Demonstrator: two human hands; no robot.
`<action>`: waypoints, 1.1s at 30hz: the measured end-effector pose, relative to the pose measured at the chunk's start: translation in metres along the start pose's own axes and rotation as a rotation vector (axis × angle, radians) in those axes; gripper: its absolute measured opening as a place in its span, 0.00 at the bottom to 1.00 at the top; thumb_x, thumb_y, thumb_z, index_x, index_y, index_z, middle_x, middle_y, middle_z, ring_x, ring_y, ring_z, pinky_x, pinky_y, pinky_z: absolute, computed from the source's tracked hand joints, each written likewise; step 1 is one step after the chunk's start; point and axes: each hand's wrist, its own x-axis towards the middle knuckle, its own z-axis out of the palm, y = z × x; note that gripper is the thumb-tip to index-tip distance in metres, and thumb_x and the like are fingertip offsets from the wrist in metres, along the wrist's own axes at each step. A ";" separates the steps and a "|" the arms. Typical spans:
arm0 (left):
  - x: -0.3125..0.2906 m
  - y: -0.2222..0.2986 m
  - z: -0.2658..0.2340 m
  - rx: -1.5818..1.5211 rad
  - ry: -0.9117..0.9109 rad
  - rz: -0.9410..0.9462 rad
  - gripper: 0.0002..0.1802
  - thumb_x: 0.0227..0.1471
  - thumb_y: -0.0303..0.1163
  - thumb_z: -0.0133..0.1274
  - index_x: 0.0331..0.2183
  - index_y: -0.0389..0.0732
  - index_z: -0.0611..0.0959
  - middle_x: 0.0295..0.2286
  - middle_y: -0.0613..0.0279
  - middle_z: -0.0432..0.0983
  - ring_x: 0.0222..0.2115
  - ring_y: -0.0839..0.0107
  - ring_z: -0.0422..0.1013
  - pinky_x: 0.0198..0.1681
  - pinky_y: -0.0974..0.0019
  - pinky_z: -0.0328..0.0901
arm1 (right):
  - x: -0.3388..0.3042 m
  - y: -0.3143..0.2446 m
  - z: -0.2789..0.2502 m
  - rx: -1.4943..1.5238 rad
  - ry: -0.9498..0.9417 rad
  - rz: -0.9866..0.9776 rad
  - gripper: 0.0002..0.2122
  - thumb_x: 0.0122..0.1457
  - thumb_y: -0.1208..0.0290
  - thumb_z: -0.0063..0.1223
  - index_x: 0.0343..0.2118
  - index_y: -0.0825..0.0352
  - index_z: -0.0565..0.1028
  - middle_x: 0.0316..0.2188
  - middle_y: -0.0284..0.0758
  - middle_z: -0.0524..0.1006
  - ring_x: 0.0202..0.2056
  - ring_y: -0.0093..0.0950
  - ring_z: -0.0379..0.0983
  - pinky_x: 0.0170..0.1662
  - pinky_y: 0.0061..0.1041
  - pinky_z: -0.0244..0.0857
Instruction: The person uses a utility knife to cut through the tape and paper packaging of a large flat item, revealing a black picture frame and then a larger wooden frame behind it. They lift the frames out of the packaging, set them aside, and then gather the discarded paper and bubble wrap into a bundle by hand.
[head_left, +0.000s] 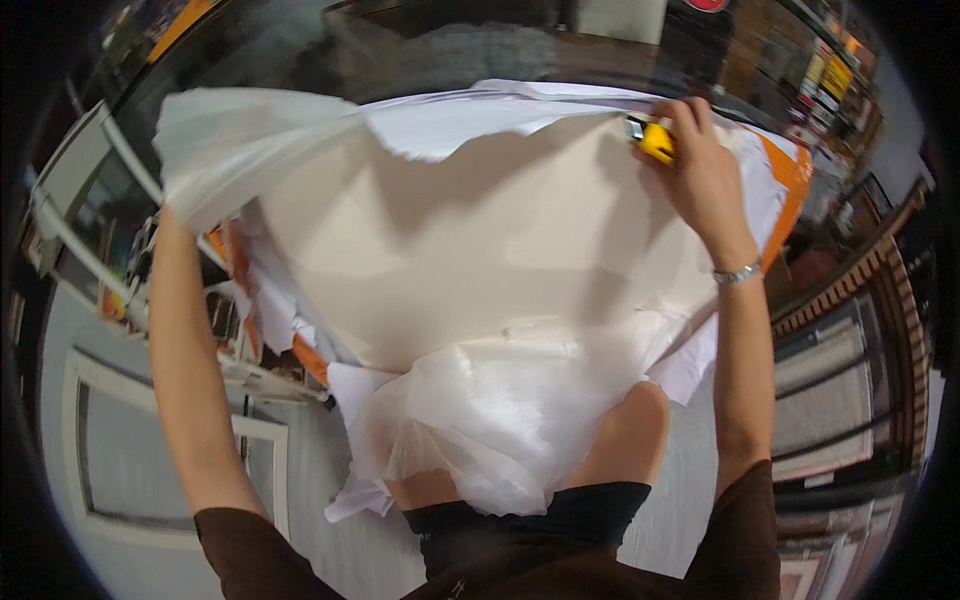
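Observation:
A large cream panel (450,230) lies across my lap, partly covered by wrapping. Near its far right corner, my right hand (695,165) is closed around a small yellow and black tool (656,142) with a silvery end; its exact kind is unclear. My left forearm (185,330) reaches up to the far left, where translucent film (250,130) covers my left hand and hides its fingers. Torn white paper (425,130) runs along the panel's far edge. More film (490,410) lies bunched over the near edge and my thighs.
Orange edging (790,200) shows beneath the paper at the right. On the left stand white frames (75,430) and a pale metal rack (100,225). Several framed pieces (825,390) lean at the right. A dark glossy surface (440,65) lies beyond the panel.

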 end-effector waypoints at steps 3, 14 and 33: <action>0.021 -0.006 -0.001 -0.073 0.000 0.074 0.25 0.52 0.35 0.64 0.51 0.41 0.79 0.49 0.55 0.77 0.51 0.63 0.73 0.55 0.60 0.68 | -0.002 -0.004 -0.008 0.021 -0.009 0.001 0.20 0.53 0.65 0.67 0.46 0.58 0.70 0.45 0.35 0.71 0.38 0.45 0.77 0.36 0.40 0.72; 0.039 -0.045 -0.003 -0.243 -0.057 0.242 0.27 0.52 0.35 0.66 0.53 0.43 0.79 0.50 0.56 0.77 0.53 0.64 0.72 0.57 0.60 0.67 | -0.014 -0.016 -0.032 0.084 0.000 -0.060 0.19 0.54 0.70 0.67 0.46 0.64 0.71 0.44 0.36 0.73 0.38 0.42 0.76 0.36 0.35 0.71; 0.002 -0.021 0.007 -0.216 -0.496 -0.765 0.36 0.58 0.57 0.46 0.61 0.46 0.74 0.59 0.56 0.69 0.59 0.62 0.64 0.63 0.61 0.58 | -0.014 -0.009 -0.041 0.142 -0.041 -0.020 0.19 0.52 0.74 0.68 0.44 0.65 0.70 0.41 0.37 0.72 0.38 0.40 0.74 0.40 0.33 0.69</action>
